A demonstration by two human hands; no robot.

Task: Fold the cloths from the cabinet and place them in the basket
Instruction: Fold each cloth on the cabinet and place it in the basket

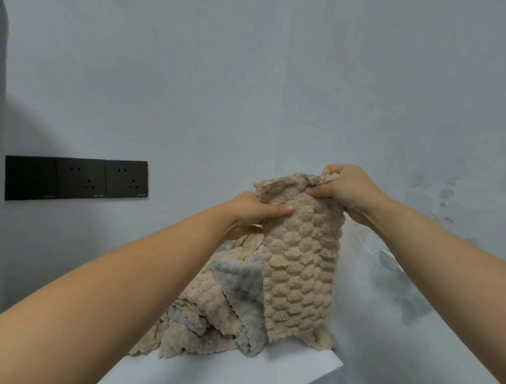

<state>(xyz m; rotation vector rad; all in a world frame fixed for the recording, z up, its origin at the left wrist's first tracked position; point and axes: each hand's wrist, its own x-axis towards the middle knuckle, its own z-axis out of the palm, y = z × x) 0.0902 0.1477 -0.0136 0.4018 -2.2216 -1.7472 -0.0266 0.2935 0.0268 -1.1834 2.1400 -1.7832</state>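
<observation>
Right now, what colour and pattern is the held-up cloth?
The cloth is beige with a bumpy honeycomb pattern, clearest in the head view.

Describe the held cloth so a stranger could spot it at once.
On the white cabinet top, right of the black sockets, sits a cloth pile. The beige cloth hangs upright at its right side, gripped near its top by the left hand and right hand; the others lie crumpled, some grey.

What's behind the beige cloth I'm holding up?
A heap of beige and grey cloths on the white top, partly showing to its left. The held cloth covers the heap's right side.
</observation>
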